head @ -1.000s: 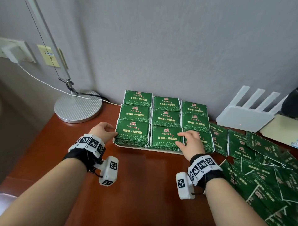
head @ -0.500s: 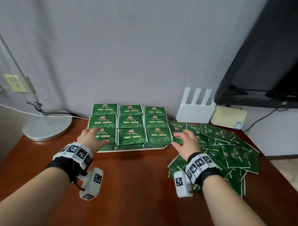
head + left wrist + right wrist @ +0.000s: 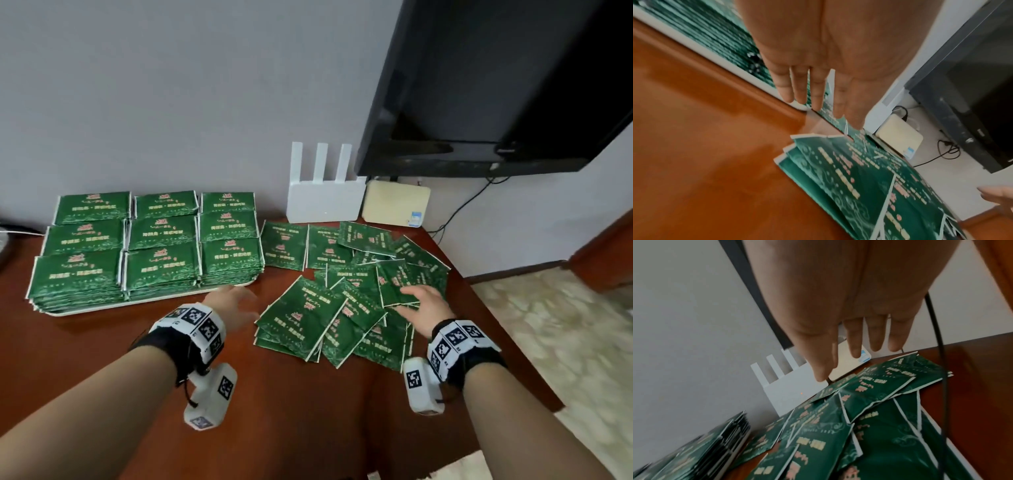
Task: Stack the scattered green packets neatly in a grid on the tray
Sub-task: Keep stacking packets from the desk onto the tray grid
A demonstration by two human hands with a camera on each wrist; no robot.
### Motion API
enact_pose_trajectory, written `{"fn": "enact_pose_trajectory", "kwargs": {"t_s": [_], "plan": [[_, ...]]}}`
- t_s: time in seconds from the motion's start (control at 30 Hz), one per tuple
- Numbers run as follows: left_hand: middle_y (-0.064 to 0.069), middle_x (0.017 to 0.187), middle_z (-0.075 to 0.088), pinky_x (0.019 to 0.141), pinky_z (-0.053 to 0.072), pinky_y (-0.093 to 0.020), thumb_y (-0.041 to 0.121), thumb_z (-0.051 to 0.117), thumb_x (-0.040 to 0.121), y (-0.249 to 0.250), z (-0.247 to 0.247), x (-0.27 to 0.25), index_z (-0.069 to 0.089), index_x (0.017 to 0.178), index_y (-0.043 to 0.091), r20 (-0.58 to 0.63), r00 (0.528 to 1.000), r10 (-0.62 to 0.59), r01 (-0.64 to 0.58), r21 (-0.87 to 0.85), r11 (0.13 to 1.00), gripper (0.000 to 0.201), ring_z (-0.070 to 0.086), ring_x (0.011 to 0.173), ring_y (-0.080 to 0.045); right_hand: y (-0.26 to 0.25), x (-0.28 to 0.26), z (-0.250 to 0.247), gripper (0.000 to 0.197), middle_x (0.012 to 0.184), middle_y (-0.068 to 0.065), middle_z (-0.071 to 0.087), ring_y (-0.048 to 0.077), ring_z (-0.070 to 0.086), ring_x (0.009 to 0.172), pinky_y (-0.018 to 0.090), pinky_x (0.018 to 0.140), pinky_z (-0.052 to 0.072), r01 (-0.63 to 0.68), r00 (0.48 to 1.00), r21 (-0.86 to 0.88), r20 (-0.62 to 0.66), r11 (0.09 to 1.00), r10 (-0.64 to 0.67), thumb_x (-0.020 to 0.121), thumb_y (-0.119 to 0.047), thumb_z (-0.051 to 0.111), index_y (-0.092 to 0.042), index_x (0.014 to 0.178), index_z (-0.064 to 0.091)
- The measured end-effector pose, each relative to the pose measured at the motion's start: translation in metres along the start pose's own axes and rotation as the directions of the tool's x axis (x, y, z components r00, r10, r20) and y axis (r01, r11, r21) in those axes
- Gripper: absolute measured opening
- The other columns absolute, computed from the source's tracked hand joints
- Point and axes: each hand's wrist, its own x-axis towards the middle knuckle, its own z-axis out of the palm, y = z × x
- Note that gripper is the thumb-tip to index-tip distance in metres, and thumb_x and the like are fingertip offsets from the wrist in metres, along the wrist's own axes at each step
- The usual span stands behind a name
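Reaching empty and spread, the right hand and left hand hover beside the tray; grabbing overlapped loose packets risks dragging neighbours off the table

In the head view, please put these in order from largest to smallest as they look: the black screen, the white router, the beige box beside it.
1. Black screen, clearly largest, partly cut off by the frame.
2. White router.
3. Beige box.

The last two stand side by side against the wall, so nearness hardly matters.
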Motion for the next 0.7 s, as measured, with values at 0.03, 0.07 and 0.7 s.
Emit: {"fn": "enact_pose_trajectory", "kwargs": {"t_s": [0.03, 0.07, 0.7], "plan": [[0.002, 0.138, 0.040, 0.103, 0.038, -0.031, 0.042, 0.056, 0.087, 0.010, 0.009, 0.005, 0.045, 0.132, 0.031, 0.018, 1.000, -0.012, 0.012, -0.003, 1.000, 0.048, 0.044, 0.124, -0.020, 0.008, 0.007, -0.002, 0.044, 0.143, 0.008, 0.037, 0.025, 0.039, 0.128, 0.031, 0.107, 0.032, 0.003, 1.000, -0.006, 0.016, 1.000, -0.002, 0.088, -0.027, 0.059, -0.020, 0.130, 0.049], [0.002, 0.140, 0.039, 0.105, 0.037, -0.033, 0.043, 0.057, 0.086, 0.019, 0.018, 0.010, 0.044, 0.133, 0.031, 0.038, 0.999, -0.029, 0.029, -0.001, 1.000, 0.050, 0.042, 0.126, -0.020, 0.013, 0.013, -0.003, 0.045, 0.142, 0.008, 0.037, 0.025, 0.041, 0.127, 0.031, 0.106, 0.034, 0.008, 0.999, -0.012, 0.040, 1.000, -0.008, 0.088, -0.027, 0.059, -0.020, 0.131, 0.049], [-0.009, 0.136, 0.038, 0.107, 0.035, -0.042, 0.010, 0.061, 0.082, 0.074, 0.091, 0.036, 0.016, 0.143, 0.027, -0.011, 0.865, -0.501, 0.498, -0.094, 0.862, 0.078, 0.036, 0.127, -0.029, 0.011, 0.073, 0.043, 0.056, 0.137, 0.009, 0.048, 0.029, 0.053, 0.116, 0.039, 0.095, 0.045, 0.093, 0.961, 0.080, 0.252, 0.992, -0.110, 0.089, -0.024, 0.059, -0.014, 0.138, 0.033]]}}
